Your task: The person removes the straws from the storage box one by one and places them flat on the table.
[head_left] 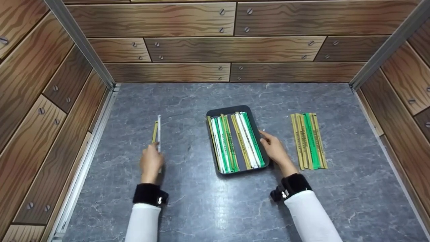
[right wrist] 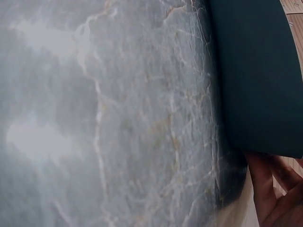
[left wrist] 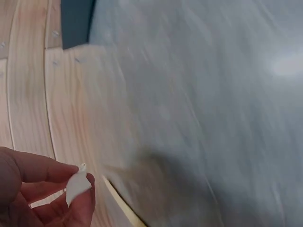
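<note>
My left hand (head_left: pixel 152 161) pinches a long, thin white stick packet (head_left: pixel 159 131) near one end, at the left of the table. Just left of it, a yellow-brown stick packet (head_left: pixel 155 131) lies on the table, partly hidden by the hand. In the left wrist view the white packet's end (left wrist: pixel 78 185) pokes out between the fingertips. Farther right is a dark tray (head_left: pixel 228 110) with white, green and yellow-brown packets (head_left: pixel 248 141) lined up in two groups. My right hand (head_left: pixel 274 149) touches the tray's right side with extended fingers; the right wrist view shows the fingertips partly hidden by the tray wall.
Right of the tray, a row of yellow-brown and green packets (head_left: pixel 309 141) lies side by side on the grey marbled table (head_left: pixel 188 201). Wood-patterned walls (head_left: pixel 188 50) enclose the back and both sides. A metal rail (head_left: pixel 90 151) runs along the left edge.
</note>
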`<state>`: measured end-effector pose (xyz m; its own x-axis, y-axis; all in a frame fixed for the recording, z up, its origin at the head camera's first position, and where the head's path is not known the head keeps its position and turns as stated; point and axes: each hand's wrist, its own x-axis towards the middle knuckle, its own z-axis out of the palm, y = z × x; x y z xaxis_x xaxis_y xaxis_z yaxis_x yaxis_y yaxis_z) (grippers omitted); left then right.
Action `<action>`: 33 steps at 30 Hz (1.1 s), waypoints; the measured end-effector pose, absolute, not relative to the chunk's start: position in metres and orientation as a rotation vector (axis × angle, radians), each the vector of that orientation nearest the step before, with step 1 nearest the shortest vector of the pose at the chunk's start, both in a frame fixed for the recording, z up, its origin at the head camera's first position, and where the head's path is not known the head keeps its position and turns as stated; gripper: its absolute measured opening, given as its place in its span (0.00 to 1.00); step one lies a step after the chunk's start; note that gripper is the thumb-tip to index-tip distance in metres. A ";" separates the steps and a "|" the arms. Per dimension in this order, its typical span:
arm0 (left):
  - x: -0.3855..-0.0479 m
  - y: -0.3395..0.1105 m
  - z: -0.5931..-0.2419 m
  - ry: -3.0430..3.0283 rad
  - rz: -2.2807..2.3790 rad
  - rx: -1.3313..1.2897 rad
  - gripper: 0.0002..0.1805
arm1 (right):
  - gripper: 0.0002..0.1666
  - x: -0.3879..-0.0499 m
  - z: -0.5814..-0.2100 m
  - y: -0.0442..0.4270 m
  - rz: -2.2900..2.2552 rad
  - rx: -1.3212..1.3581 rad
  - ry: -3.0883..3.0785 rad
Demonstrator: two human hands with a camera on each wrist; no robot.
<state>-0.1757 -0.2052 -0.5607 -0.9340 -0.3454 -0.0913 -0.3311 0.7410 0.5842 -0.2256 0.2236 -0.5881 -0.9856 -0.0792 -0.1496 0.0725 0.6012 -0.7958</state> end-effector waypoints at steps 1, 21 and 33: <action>-0.175 -0.210 -0.562 -2.923 -0.943 0.577 0.27 | 0.27 -0.225 -0.588 0.224 -1.333 -0.001 2.655; -0.170 -0.194 -0.552 -2.858 -0.755 0.386 0.17 | 0.27 -0.225 -0.589 0.222 -1.337 -0.014 2.660; -0.180 -0.087 -0.543 -2.850 -1.063 -0.252 0.20 | 0.27 -0.225 -0.588 0.221 -1.322 0.021 2.651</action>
